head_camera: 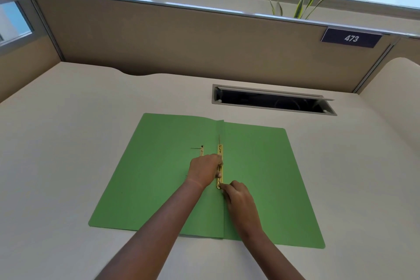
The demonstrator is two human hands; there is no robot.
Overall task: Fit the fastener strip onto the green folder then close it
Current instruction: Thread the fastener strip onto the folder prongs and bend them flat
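Observation:
The green folder (pixel 261 177) lies open and flat on the desk in front of me. A gold metal fastener strip (pixel 220 152) runs along its centre fold, with a thin prong standing up at its far end. My left hand (pixel 205 171) presses on the middle of the strip, fingers curled over it. My right hand (pixel 238 195) pinches the strip's near end with thumb and fingertips. A second short gold piece (pixel 201 150) lies on the left flap, partly hidden behind my left hand.
The folder rests on a cream desk (pixel 68 143). An open cable slot (pixel 272 101) sits behind the folder to the right. A beige partition (pixel 181 41) with a "473" plate (pixel 351 38) closes off the back.

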